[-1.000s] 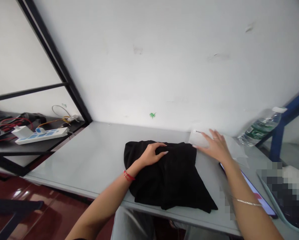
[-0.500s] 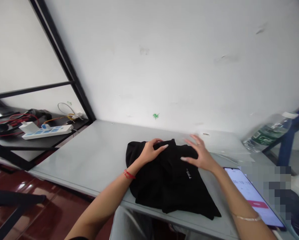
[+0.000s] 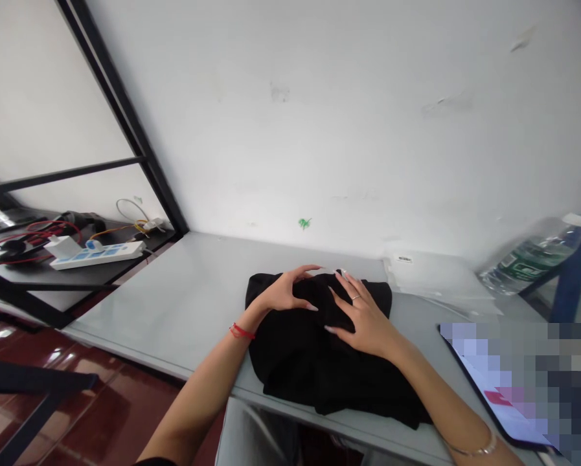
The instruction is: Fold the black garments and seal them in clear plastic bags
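Note:
A folded black garment [image 3: 295, 356] lies bunched on the grey table, its lower edge reaching the table's front edge. My left hand [image 3: 287, 291], with a red string on the wrist, rests on the garment's upper part, thumb and fingers apart. On the upper right part of the cloth lies my right hand [image 3: 365, 320], fingers spread, a ring on one finger and a bangle at the wrist. Both hands face each other over the middle of the garment. The white print seen earlier is now hidden under my right hand and arm.
A clear plastic bag [image 3: 436, 275] and a tilted water bottle [image 3: 533, 259] lie at the back right. Near my right forearm is a phone [image 3: 484, 375], partly blurred out. A power strip [image 3: 98, 255] with cables sits on the dark shelf at left. The white wall [image 3: 290, 142] stands behind.
My right hand has moved left and down onto the garment, closer to my left hand. My left hand has hardly moved, and the garment stays in place.

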`<action>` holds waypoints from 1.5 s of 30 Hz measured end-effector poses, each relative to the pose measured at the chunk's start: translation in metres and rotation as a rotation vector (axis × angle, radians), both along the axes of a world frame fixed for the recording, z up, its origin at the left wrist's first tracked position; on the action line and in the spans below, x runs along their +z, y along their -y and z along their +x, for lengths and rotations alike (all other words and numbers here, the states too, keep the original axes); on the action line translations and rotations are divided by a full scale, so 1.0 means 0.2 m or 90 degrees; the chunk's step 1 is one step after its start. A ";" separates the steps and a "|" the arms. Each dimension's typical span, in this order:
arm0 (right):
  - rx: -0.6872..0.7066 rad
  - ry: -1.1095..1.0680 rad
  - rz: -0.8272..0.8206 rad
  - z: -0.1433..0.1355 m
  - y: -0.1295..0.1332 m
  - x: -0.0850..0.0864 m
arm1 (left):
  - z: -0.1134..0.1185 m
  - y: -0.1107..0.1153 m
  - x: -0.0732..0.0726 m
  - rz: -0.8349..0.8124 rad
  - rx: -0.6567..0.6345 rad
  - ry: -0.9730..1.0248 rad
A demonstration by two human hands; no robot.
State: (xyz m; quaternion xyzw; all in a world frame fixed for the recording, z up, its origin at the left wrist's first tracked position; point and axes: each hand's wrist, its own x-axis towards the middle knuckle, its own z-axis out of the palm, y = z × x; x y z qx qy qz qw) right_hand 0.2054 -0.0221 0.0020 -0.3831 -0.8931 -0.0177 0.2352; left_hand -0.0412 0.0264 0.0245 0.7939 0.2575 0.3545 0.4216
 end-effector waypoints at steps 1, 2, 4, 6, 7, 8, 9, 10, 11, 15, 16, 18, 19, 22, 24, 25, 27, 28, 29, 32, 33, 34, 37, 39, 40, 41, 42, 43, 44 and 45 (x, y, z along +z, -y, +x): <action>-0.010 -0.023 0.020 0.00 -0.01 0.00 | -0.01 0.00 0.00 -0.009 -0.004 0.007; -0.021 -0.050 0.039 0.01 -0.02 0.00 | -0.01 0.00 0.01 -0.017 0.000 0.015; -0.046 -0.111 0.078 0.04 -0.04 0.01 | -0.02 -0.01 0.01 -0.033 0.033 0.042; -0.078 -0.178 0.129 0.08 -0.07 0.02 | -0.03 -0.02 0.02 -0.051 0.076 0.079; -0.096 -0.211 0.157 0.09 -0.08 0.04 | -0.04 -0.02 0.02 -0.055 0.102 0.098; -0.116 -0.244 0.186 0.11 -0.08 0.06 | -0.04 -0.02 0.03 -0.056 0.129 0.117; -0.136 -0.279 0.218 0.12 -0.08 0.07 | -0.05 -0.02 0.04 -0.058 0.158 0.138; -0.153 -0.314 0.251 0.13 -0.07 0.09 | -0.05 -0.02 0.05 -0.065 0.185 0.161; -0.166 -0.349 0.283 0.14 -0.07 0.12 | -0.06 -0.02 0.06 -0.077 0.211 0.188; -0.182 -0.454 0.363 0.17 -0.04 0.16 | -0.07 0.00 0.10 -0.143 0.271 0.256; -0.196 -0.461 0.360 0.18 -0.05 0.16 | -0.07 -0.01 0.10 -0.137 0.291 0.249; -0.251 -0.439 0.328 0.20 -0.07 0.13 | -0.07 -0.02 0.09 -0.081 0.357 0.211; -0.287 -0.410 0.303 0.21 -0.09 0.11 | -0.06 -0.03 0.08 -0.034 0.397 0.181; -0.368 -0.287 0.235 0.23 -0.14 0.05 | -0.04 -0.03 0.05 0.129 0.462 0.037; -0.355 -0.199 0.189 0.24 -0.15 0.03 | -0.03 -0.01 0.05 0.199 0.421 -0.096; -0.322 -0.151 0.161 0.24 -0.15 0.02 | -0.03 0.01 0.05 0.213 0.387 -0.165; -0.222 -0.061 0.099 0.23 -0.13 0.01 | -0.03 0.03 0.05 0.206 0.329 -0.293; -0.171 -0.025 0.070 0.21 -0.12 0.00 | -0.04 0.03 0.05 0.195 0.318 -0.346; -0.131 -0.001 0.046 0.19 -0.11 0.00 | -0.05 0.03 0.05 0.186 0.320 -0.388; -0.093 -0.004 0.034 0.15 -0.10 -0.02 | -0.10 0.00 0.05 0.176 0.356 -0.440; -0.095 -0.027 0.051 0.14 -0.11 -0.02 | -0.11 -0.01 0.05 0.178 0.372 -0.437; -0.104 -0.063 0.076 0.14 -0.11 -0.02 | -0.13 -0.02 0.05 0.183 0.392 -0.428; -0.155 -0.232 0.168 0.16 -0.13 0.01 | -0.16 -0.05 0.07 0.202 0.477 -0.366; -0.207 -0.352 0.228 0.18 -0.13 0.05 | -0.16 -0.06 0.07 0.218 0.534 -0.302; -0.234 -0.399 0.254 0.20 -0.13 0.06 | -0.16 -0.06 0.07 0.224 0.558 -0.272; -0.261 -0.431 0.276 0.21 -0.13 0.08 | -0.16 -0.07 0.07 0.229 0.580 -0.252; -0.285 -0.445 0.290 0.23 -0.13 0.09 | -0.16 -0.07 0.06 0.230 0.600 -0.245; -0.306 -0.444 0.298 0.24 -0.14 0.09 | -0.16 -0.07 0.05 0.227 0.617 -0.255; -0.324 -0.431 0.300 0.25 -0.14 0.09 | -0.16 -0.07 0.04 0.216 0.630 -0.278; -0.338 -0.413 0.300 0.26 -0.15 0.08 | -0.15 -0.07 0.03 0.201 0.640 -0.310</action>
